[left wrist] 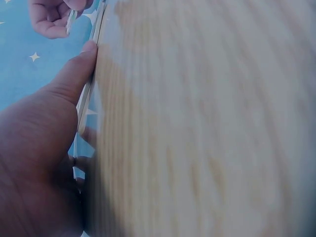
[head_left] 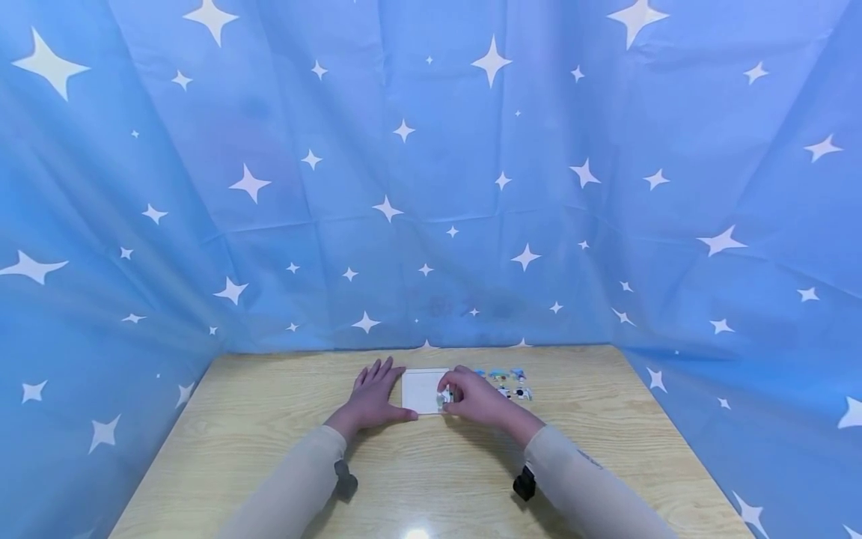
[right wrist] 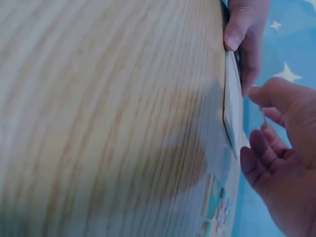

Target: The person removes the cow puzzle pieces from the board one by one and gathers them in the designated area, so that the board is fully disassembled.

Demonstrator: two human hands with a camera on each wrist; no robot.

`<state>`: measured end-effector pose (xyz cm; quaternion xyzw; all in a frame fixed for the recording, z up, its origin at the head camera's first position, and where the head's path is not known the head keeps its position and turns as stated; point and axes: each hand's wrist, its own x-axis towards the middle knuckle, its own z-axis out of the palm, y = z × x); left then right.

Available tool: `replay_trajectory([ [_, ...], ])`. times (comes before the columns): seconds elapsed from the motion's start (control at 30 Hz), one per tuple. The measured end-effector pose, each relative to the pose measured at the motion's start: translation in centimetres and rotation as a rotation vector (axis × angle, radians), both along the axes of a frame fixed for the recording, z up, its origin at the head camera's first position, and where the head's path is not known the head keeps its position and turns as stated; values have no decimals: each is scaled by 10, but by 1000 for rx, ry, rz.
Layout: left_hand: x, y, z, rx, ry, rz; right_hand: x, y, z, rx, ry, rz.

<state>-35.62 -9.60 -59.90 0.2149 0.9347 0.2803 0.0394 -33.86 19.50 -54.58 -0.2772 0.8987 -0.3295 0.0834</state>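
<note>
A flat white puzzle board (head_left: 419,391) with a raised rim lies on the table. My left hand (head_left: 373,398) rests at its left side, fingers stretched out and thumb along the near edge. In the left wrist view the left thumb (left wrist: 79,69) touches the board's edge. Over the right part of the board, my right hand (head_left: 477,397) pinches a small puzzle piece (head_left: 442,398) between thumb and fingers. The left wrist view shows this piece edge-on and thin; its print is too small to make out.
Several loose puzzle pieces (head_left: 518,392), with blue, white and dark print, lie right of the board, partly behind the right hand. The wooden table (head_left: 283,404) ends at a blue curtain (head_left: 431,165) with white stars at the back and both sides.
</note>
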Motion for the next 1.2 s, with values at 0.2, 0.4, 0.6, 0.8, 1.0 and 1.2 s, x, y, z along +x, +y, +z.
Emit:
replay_trajectory([
  [0.2, -2, -1, -5, 19, 9, 1, 4, 3, 0, -12, 26, -1],
  [0.4, -3, -1, -6, 7, 11, -4, 9, 10, 0, -40, 41, -3],
  [0.6, -4, -1, -7, 14, 18, -5, 16, 19, -1, -69, 50, -11],
  [0.8, -4, -2, -8, 24, 24, -6, 22, 27, 1, -70, 52, -34],
  [1.0, -3, -3, -5, 12, 10, -21, 24, 38, 1, -102, 56, -36],
  [1.2, -2, -3, -4, 22, 17, -26, 26, 48, 1, -112, 36, -43],
])
